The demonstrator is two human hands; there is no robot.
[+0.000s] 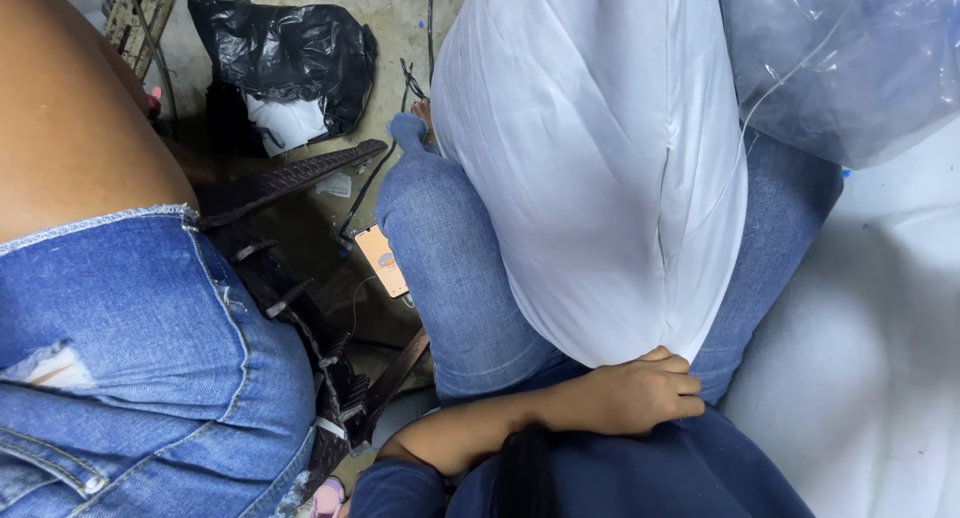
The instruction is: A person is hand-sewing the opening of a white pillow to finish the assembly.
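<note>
My left hand point(640, 393) is curled tight on the near end of the white pillow point(590, 168), fingers pressing the cover's open edge together. The pillow lies along my lap between my knees, running toward 12 o'clock. My right hand is out of sight. I judge the grip works best close to the seam point(663, 228), so the filling stays packed and the cloth flat. A phone point(381, 260) lies on the floor at 9 o'clock of the pillow, a clear bag point(850, 68) at 2 o'clock.
</note>
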